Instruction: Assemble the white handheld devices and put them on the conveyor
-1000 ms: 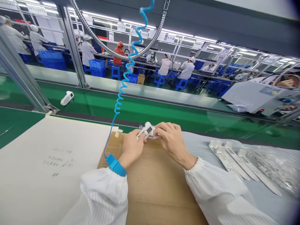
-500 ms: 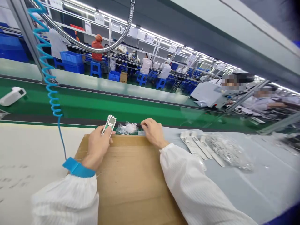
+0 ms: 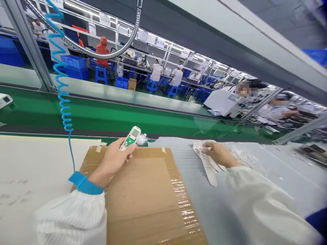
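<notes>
My left hand (image 3: 118, 153) is closed around a white handheld device casing (image 3: 130, 137) with a small grey screen and a bare green circuit board showing. It hangs over the far edge of a cardboard box (image 3: 143, 190). Behind the device lies a small clear plastic bag (image 3: 142, 139). Over on the right, my right hand (image 3: 217, 153) has its fingertips on a long white plastic casing part (image 3: 206, 163), the leftmost of several lying side by side. Its fingers are bent together; how firmly they grip is hard to see.
A clear bag of small parts (image 3: 245, 157) lies beyond my right hand. A blue coiled cord (image 3: 62, 98) runs down to my left wrist strap (image 3: 85, 183). Past the bench runs a green conveyor belt (image 3: 153, 119), with another white device (image 3: 5, 100) at far left.
My right hand has moved right, from beside the small plastic bag to the white casing parts. My left hand has shifted slightly right with the device, uncovering more of its green board.
</notes>
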Motion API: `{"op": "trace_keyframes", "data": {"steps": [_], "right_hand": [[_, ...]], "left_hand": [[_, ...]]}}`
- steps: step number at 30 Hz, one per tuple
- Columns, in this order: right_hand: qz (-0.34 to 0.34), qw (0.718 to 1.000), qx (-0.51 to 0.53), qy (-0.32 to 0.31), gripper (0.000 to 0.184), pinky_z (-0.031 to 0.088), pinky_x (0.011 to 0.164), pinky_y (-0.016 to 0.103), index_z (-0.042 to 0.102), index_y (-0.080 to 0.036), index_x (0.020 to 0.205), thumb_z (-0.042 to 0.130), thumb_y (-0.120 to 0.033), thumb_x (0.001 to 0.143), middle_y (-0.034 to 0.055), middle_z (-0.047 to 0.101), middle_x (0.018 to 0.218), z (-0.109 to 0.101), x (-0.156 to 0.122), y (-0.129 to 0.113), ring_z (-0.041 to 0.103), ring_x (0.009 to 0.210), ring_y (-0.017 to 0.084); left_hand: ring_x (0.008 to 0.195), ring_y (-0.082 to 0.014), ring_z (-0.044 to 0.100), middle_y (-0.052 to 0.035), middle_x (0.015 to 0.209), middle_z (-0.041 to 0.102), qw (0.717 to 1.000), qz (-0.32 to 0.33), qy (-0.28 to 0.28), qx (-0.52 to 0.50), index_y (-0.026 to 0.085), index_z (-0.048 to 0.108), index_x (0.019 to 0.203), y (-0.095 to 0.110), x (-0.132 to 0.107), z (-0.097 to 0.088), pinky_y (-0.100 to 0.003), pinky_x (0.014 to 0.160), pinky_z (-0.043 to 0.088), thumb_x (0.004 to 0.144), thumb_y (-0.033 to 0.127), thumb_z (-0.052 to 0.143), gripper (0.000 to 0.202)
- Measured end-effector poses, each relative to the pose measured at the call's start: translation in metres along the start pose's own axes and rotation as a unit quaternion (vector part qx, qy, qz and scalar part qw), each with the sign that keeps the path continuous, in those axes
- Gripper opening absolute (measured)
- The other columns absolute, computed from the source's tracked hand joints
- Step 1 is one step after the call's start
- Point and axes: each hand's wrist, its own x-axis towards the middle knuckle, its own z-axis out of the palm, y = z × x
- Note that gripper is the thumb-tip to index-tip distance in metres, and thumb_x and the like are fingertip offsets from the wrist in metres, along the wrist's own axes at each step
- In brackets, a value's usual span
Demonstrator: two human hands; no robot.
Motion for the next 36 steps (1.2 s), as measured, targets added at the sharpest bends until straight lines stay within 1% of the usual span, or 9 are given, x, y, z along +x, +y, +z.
{"op": "trace_keyframes", "data": {"steps": [4, 8, 13, 16, 19, 22, 28, 32, 36], "right_hand": [[-0.014, 0.984, 0.161, -0.074, 0.031, 0.054, 0.070, 0.038, 0.062, -0.024, 0.084, 0.055, -0.054, 0.088, 0.0114, 0.073, 0.085, -0.020, -0.001, -0.040, 0.067, 0.074, 0.023], [-0.025, 0.908, 0.401, -0.117, 0.044, 0.057, 0.069, 0.037, 0.065, -0.024, 0.104, 0.068, -0.060, 0.079, 0.0081, 0.071, 0.093, -0.021, -0.017, -0.125, 0.066, 0.086, 0.024], [-0.015, 0.776, 0.597, -0.205, 0.037, 0.056, 0.067, 0.031, 0.067, -0.022, 0.102, 0.074, -0.050, 0.079, 0.0032, 0.067, 0.090, 0.032, -0.039, -0.218, 0.062, 0.079, 0.017], [-0.005, 0.692, 0.684, -0.229, 0.030, 0.056, 0.077, 0.029, 0.068, -0.024, 0.103, 0.072, -0.046, 0.083, 0.0020, 0.067, 0.100, 0.065, -0.050, -0.237, 0.062, 0.088, 0.015], [-0.027, 0.630, 0.727, -0.272, 0.029, 0.055, 0.090, 0.028, 0.068, -0.028, 0.112, 0.071, -0.040, 0.086, 0.0010, 0.066, 0.113, 0.078, -0.057, -0.234, 0.062, 0.102, 0.015], [-0.035, 0.612, 0.733, -0.296, 0.033, 0.053, 0.099, 0.031, 0.067, -0.031, 0.117, 0.073, -0.037, 0.085, 0.0001, 0.065, 0.120, 0.079, -0.059, -0.224, 0.062, 0.109, 0.015], [-0.033, 0.618, 0.741, -0.262, 0.039, 0.056, 0.095, 0.036, 0.067, -0.031, 0.115, 0.079, -0.042, 0.079, 0.0008, 0.067, 0.119, 0.079, -0.056, -0.218, 0.065, 0.104, 0.018], [-0.027, 0.620, 0.747, -0.239, 0.038, 0.059, 0.086, 0.030, 0.066, -0.031, 0.112, 0.078, -0.043, 0.079, 0.0005, 0.067, 0.124, 0.082, -0.056, -0.218, 0.064, 0.107, 0.018], [-0.012, 0.621, 0.754, -0.213, 0.038, 0.058, 0.088, 0.029, 0.065, -0.029, 0.113, 0.078, -0.044, 0.080, 0.0016, 0.070, 0.120, 0.084, -0.055, -0.218, 0.064, 0.109, 0.017]], "left_hand": [[0.058, -0.0095, 0.050, 0.0023, 0.068, 0.057, 0.998, 0.008, -0.042, -0.036, 0.016, 0.061, 0.103, 0.003, -0.002, 0.003, -0.022, 0.054, 0.039, 0.078, 0.043, 0.073, 0.039], [0.058, -0.0095, 0.050, 0.0016, 0.071, 0.057, 0.998, 0.017, -0.036, -0.040, 0.016, 0.060, 0.102, 0.002, -0.001, 0.004, -0.023, 0.054, 0.039, 0.078, 0.045, 0.074, 0.041], [0.075, -0.0145, 0.060, -0.0069, 0.096, 0.068, 0.999, 0.018, 0.044, 0.005, 0.015, 0.063, 0.109, -0.002, 0.003, 0.000, -0.026, 0.063, 0.045, 0.073, 0.049, 0.078, 0.052], [0.091, -0.0186, 0.063, -0.0086, 0.108, 0.069, 0.999, 0.022, 0.030, -0.005, 0.015, 0.061, 0.116, -0.005, 0.005, -0.003, -0.028, 0.074, 0.048, 0.067, 0.040, 0.085, 0.060], [0.090, -0.0185, 0.065, -0.0078, 0.107, 0.070, 1.000, 0.000, 0.007, -0.028, 0.016, 0.062, 0.116, -0.006, 0.005, -0.003, -0.028, 0.075, 0.049, 0.066, 0.031, 0.086, 0.057], [0.087, -0.0181, 0.065, -0.0074, 0.105, 0.071, 0.999, -0.023, -0.012, -0.041, 0.016, 0.063, 0.115, -0.003, 0.004, -0.002, -0.028, 0.073, 0.049, 0.065, 0.029, 0.086, 0.056], [0.086, -0.0169, 0.064, -0.0064, 0.105, 0.071, 0.999, -0.004, -0.026, -0.020, 0.018, 0.066, 0.113, 0.001, 0.002, 0.003, -0.025, 0.071, 0.047, 0.071, 0.040, 0.082, 0.050], [0.080, -0.0172, 0.064, -0.0067, 0.097, 0.072, 0.999, -0.001, 0.045, 0.023, 0.017, 0.070, 0.107, -0.002, 0.005, 0.006, -0.025, 0.064, 0.046, 0.094, 0.058, 0.047, 0.048], [0.101, -0.0185, 0.063, -0.0039, 0.116, 0.070, 0.986, 0.093, 0.088, 0.104, 0.021, 0.067, 0.118, -0.007, 0.009, 0.004, -0.026, 0.083, 0.048, 0.098, 0.046, 0.044, 0.039]]}}
